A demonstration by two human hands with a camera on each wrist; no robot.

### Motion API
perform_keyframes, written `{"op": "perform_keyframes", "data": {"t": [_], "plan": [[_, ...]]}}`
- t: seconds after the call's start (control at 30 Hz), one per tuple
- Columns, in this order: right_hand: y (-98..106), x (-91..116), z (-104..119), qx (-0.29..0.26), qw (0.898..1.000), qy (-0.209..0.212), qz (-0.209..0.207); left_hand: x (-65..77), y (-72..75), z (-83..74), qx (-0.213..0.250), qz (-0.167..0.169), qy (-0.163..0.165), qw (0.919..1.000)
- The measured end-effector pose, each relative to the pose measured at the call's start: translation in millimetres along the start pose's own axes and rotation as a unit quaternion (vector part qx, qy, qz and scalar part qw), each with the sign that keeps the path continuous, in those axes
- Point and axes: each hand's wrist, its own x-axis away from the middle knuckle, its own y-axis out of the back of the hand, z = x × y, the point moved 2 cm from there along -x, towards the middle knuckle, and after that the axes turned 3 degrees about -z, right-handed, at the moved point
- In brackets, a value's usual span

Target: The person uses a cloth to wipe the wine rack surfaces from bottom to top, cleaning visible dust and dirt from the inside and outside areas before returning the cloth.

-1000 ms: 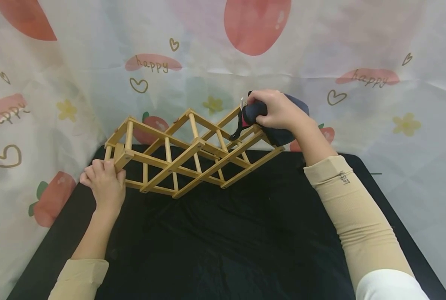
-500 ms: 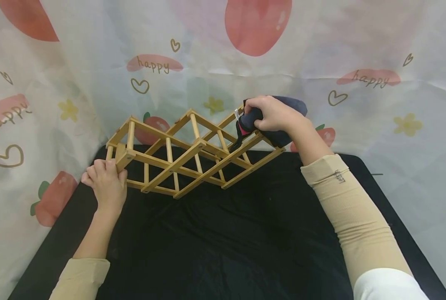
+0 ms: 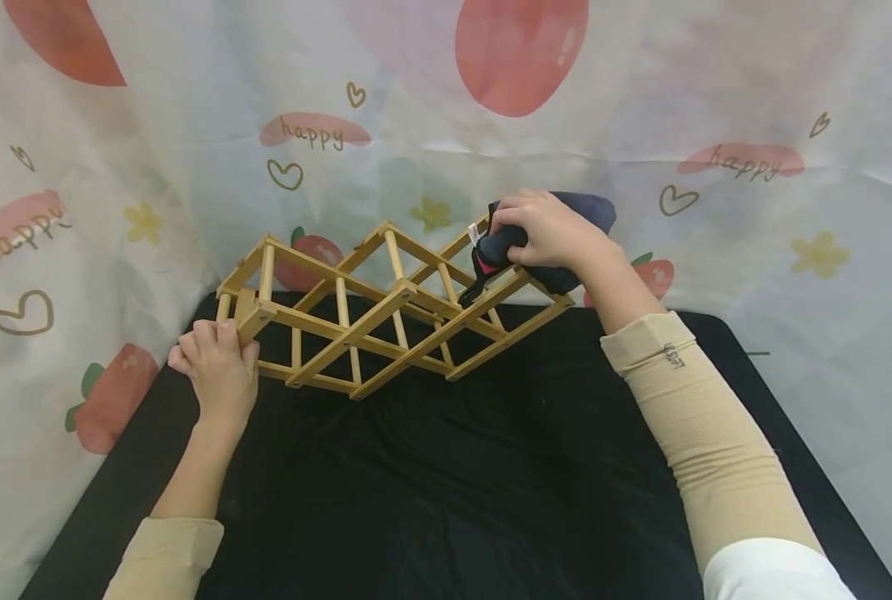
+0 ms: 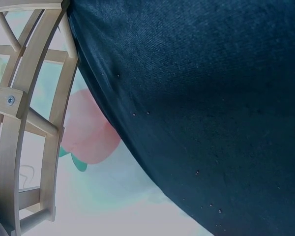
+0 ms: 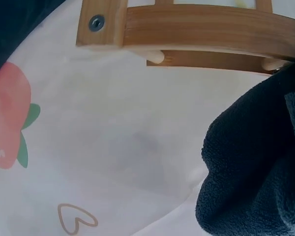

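Note:
A wooden lattice rack [image 3: 347, 343], like a folding wine rack, stands stretched out at the back of the table. My left hand [image 3: 224, 375] grips its left end, fingers curled over the corner. At the right end, my right hand [image 3: 547, 229] holds the narrow part of a dark blue fuzzy cloth bundle [image 3: 587, 210] with a black strap, a white tag and a bit of pink. The bundle lies across the rack's top bars. In the right wrist view the plush bundle [image 5: 250, 162] hangs beside the rack's slat [image 5: 201, 27]. Neither hand shows in the wrist views.
Black cloth covers the table [image 3: 446, 483]. A white curtain [image 3: 626, 92] printed with fruit, hearts and lettering hangs right behind the rack and along both sides. The left wrist view shows the rack's slats [image 4: 12, 147] beside the table's cloth edge.
My right hand has come down slightly and a little left with the cloth bundle, lowering its narrow end between the bars. My left hand keeps its hold on the rack.

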Motion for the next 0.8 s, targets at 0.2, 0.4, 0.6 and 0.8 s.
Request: {"op": "perform_keyframes", "data": {"t": [0.2, 0.4, 0.6, 0.8], "plan": [[1, 2, 1, 0.084, 0.996, 0.031, -0.017, 0.3, 0.1, 0.1, 0.004, -0.003, 0.003, 1.0000], [1, 2, 2, 0.126, 0.989, 0.061, -0.036, 0.2, -0.4, 0.2, 0.004, -0.003, 0.003, 1.0000], [0, -3, 3, 0.160, 0.984, 0.070, -0.041, 0.0, 0.2, 0.1, 0.000, -0.006, -0.002, 1.0000], [-2, -9, 1, 0.185, 0.980, 0.059, -0.044, 0.4, 0.0, -0.1, 0.000, -0.002, -0.004, 1.0000]]}}
